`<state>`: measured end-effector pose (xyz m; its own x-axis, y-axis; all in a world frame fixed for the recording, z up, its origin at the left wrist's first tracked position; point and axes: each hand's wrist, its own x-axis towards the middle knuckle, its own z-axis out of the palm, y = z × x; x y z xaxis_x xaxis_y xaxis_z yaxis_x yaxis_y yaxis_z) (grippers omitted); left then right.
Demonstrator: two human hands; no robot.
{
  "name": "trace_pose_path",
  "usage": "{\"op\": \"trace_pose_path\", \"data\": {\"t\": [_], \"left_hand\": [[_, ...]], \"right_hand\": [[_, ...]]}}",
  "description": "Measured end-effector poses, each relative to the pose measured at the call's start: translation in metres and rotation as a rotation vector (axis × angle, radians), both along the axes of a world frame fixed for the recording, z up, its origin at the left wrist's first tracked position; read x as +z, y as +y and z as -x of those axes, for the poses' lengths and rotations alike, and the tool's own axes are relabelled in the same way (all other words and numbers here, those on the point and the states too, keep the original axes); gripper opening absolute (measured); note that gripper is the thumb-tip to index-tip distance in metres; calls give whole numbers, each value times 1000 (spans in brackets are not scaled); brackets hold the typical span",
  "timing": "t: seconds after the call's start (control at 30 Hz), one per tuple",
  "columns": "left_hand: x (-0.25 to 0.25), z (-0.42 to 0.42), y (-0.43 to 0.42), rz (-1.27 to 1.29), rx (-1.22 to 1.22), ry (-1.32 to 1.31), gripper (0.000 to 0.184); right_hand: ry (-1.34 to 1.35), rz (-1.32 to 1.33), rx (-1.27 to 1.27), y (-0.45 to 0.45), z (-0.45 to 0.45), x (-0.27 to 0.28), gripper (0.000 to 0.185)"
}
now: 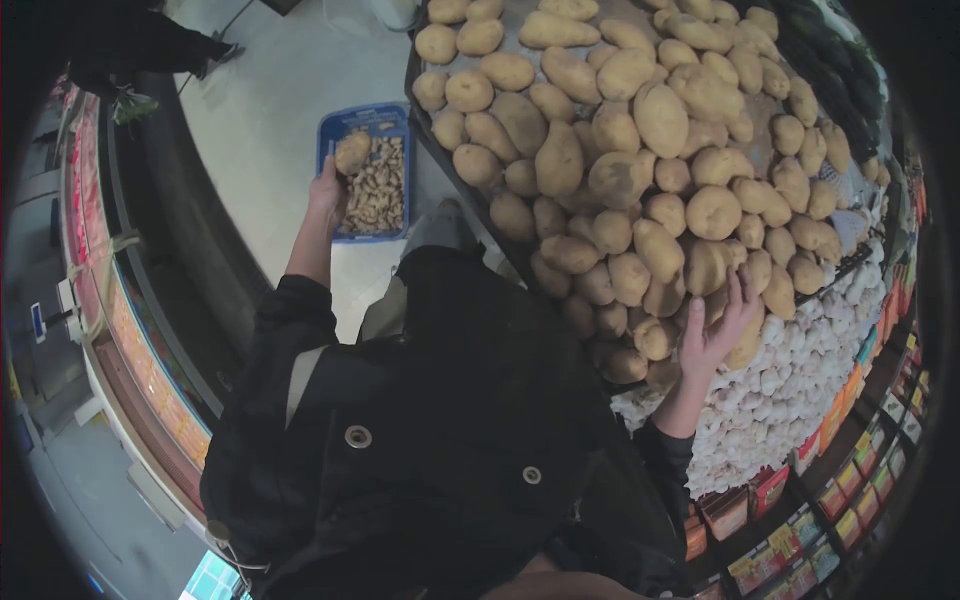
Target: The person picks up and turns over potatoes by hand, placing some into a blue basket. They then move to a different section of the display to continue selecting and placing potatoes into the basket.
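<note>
My left hand [328, 195] is closed on a potato [353, 152], held over the upper left part of a blue basket [408, 170]. Small brown pieces, perhaps peanuts or ginger [376, 190], lie in that basket. On the right, my right hand [718, 325] rests palm up or sideways at the lower edge of a large potato pile [620, 180], its fingers apart and touching or close to the potatoes. White garlic bulbs [780, 395] lie just below and right of this hand.
Packaged goods [790, 545] line a shelf at the lower right. The pile's dark display edge [465, 190] runs beside my body. At the left stands a curved display counter [150, 350]. A person in dark clothes [140, 45] is at the upper left, on the pale floor [270, 60].
</note>
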<state>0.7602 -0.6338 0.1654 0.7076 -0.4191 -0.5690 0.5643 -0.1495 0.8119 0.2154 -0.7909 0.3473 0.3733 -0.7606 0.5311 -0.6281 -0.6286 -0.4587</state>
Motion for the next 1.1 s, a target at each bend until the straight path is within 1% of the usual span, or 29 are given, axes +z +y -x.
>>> {"op": "trace_pose_path", "data": {"t": [0.07,0.1,0.2,0.27,0.3,0.37,0.4,0.47,0.5,0.57,0.6,0.67,0.7,0.77,0.8,0.87,0.9,0.97,1.0,1.03,1.07,1.1], "left_hand": [[-33,-1,61,-263,126,22,54],[-38,-3,69,-312,156,22,57],[-38,-10,59,-363,121,-4,52],[-46,-22,40,-394,58,-9,49],[-45,-23,37,-416,36,-19,47],[-49,-42,10,-445,-65,-20,44],[-39,-39,-6,-457,-89,-12,44],[-1,-44,-43,-352,-398,-366,49],[15,-42,-56,-330,-473,-448,50],[34,-46,-80,-6,-671,-843,32],[43,-41,-93,85,-717,-937,28],[49,-31,-108,195,-1090,-1172,18],[53,-21,-112,231,-1184,-1231,17],[57,4,-114,45,-1381,-1445,36],[59,13,-120,-2,-1422,-1503,42],[63,28,-127,-160,-1520,-1486,28],[69,32,-134,-192,-1549,-1486,25],[85,31,-151,-327,-1691,-1332,17],[92,31,-153,-364,-1739,-1282,17],[100,26,-155,-433,-1801,-1161,21],[106,25,-158,-501,-1859,-1040,30],[107,23,-159,-539,-1885,-978,36]], "right_hand": [[56,-121,48,13,-6,-7,51],[65,-135,59,11,-12,-8,51],[147,-130,103,-2,-52,-4,46],[187,-77,173,-10,-92,1,33],[198,-67,188,-15,-107,0,30],[231,-134,166,-24,-156,1,26],[248,-158,163,-31,-173,-1,25],[310,-259,196,-40,-224,-15,25],[327,-294,210,-40,-246,-25,24],[506,-287,283,-36,-300,-46,28],[554,-283,300,-35,-316,-57,29],[681,-188,182,-26,-342,-84,47],[713,-162,149,-24,-347,-91,51],[772,-122,82,-25,-353,-91,57],[787,-105,65,-30,-352,-88,59],[812,-149,107,-34,-341,-74,51],[818,-161,108,-34,-334,-66,49],[734,-215,91,-32,-318,-48,35],[713,-244,86,-22,-309,-44,32],[713,-248,81,-11,-302,-41,29],[710,-251,75,0,-291,-40,26],[707,-254,74,8,-284,-41,25]]}}
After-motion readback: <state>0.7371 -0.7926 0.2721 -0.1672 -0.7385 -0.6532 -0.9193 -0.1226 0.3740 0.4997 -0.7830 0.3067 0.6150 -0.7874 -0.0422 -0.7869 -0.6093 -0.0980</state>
